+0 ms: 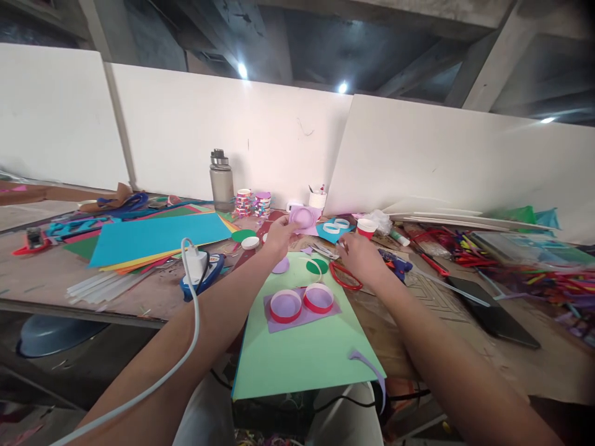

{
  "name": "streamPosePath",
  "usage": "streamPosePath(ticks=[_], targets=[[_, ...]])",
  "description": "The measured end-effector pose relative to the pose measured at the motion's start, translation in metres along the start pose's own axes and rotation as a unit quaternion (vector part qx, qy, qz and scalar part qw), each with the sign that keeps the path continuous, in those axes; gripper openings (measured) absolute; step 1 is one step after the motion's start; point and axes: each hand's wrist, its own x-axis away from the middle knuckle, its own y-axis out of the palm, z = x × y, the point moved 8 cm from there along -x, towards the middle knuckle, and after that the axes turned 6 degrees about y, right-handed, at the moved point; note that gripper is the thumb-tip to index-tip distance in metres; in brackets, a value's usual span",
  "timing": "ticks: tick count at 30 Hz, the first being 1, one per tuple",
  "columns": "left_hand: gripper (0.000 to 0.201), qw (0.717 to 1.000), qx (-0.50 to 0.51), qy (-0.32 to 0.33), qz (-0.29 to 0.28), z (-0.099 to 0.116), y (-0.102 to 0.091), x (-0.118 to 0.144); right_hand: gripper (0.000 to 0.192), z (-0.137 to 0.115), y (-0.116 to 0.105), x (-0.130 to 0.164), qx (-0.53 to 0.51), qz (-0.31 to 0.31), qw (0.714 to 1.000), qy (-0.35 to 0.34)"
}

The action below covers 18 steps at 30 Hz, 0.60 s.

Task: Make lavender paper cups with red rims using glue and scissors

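Observation:
My left hand (277, 238) reaches forward and grips a small lilac paper ring piece (302, 218) near the back of the table. My right hand (360, 257) rests beside red-handled scissors (344, 277), fingers curled over paper scraps; whether it holds anything is unclear. In front of both hands lies a light green sheet (302, 347) with a lilac paper piece carrying two red-rimmed rings (302, 302). A green paper disc (317, 267) lies near the scissors.
A stack of coloured paper (158, 238) lies at left, with a white charger and cable (195, 266) and a glue gun (207, 275). A grey bottle (221, 179) stands at the back. A dark tablet (493, 313) and craft sticks (534, 272) are at right.

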Motion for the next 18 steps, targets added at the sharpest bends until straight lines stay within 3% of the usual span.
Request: streamPosePath(ticks=[2, 7, 14, 18], targets=[[0.035, 1.0, -0.006, 0.008, 0.002, 0.002, 0.0, 0.001, 0.038, 0.01, 0.019, 0.012, 0.074, -0.101, 0.992, 0.02], [0.037, 1.0, 0.019, 0.001, 0.017, 0.004, -0.003, 0.0, 0.045, 0.008, 0.042, 0.024, 0.087, -0.161, 0.983, -0.009], [0.019, 0.988, 0.132, -0.065, 0.042, 0.003, -0.005, -0.002, 0.068, 0.023, 0.041, 0.015, -0.038, -0.13, 0.988, 0.074], [0.009, 0.984, 0.156, -0.075, 0.044, 0.005, -0.001, 0.001, 0.055, 0.034, 0.028, 0.007, -0.139, -0.035, 0.986, 0.088]])
